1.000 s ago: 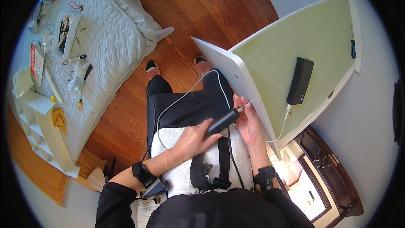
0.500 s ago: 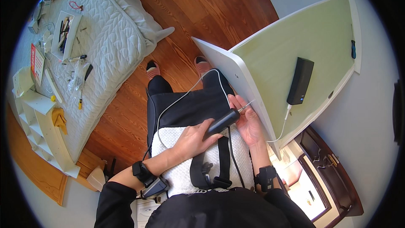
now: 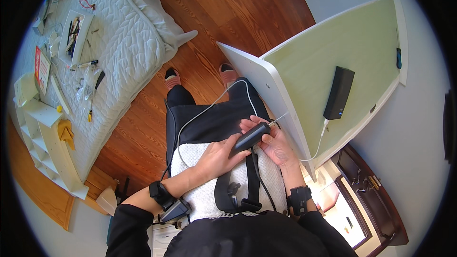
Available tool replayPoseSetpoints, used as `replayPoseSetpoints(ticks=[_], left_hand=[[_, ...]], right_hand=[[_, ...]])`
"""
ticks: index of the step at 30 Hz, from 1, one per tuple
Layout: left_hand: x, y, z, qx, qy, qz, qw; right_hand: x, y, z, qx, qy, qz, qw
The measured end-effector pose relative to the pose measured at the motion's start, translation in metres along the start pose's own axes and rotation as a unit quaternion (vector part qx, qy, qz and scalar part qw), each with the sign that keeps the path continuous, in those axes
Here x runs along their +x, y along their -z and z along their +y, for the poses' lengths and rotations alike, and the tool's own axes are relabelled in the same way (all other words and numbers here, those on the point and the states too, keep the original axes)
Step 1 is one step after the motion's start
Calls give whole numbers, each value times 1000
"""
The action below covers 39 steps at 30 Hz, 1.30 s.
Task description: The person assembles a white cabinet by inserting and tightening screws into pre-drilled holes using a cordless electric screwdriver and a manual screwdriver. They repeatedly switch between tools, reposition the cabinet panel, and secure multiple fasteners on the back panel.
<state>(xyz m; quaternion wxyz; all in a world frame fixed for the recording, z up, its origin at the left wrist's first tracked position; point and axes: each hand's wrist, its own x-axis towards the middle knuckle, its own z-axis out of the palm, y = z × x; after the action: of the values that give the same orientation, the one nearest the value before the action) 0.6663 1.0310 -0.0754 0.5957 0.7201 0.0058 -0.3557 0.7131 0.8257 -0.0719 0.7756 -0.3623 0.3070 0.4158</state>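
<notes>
In the head view, the left hand is clamped around the rear of a black pen-shaped tool. The right hand curls loosely about its front, fingers beyond, thumb nearer; I cannot tell whether it grips. The tool lies between both palms, above the lap, metal tip pointing toward the white panel.

Black tool partly hidden, bed cut off above

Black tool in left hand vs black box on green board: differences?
Pose: the tool is in the left hand; the box lies on the green board.
Shape: tool rounded, box flat-sided.
End: the tool has a metal tip, the box a white cable.
Both are black.
</notes>
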Motion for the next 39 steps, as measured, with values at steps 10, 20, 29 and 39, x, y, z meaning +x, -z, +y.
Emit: replayPoseSetpoints(ticks=[10, 20, 29, 39], left_hand=[[1, -2, -1, 5, -6, 14, 1000], [0, 1, 3, 2, 6, 2, 1000], [0, 2, 4, 2, -4, 9, 1000], [1, 2, 7, 16, -10, 28, 999]], right_hand=[[2, 4, 3, 8, 12, 3, 1000], [1, 4, 0, 22, 8, -14, 1000], [1, -5, -2, 20, 2, -14, 1000], [5, -33, 7, -2, -29, 124, 992]])
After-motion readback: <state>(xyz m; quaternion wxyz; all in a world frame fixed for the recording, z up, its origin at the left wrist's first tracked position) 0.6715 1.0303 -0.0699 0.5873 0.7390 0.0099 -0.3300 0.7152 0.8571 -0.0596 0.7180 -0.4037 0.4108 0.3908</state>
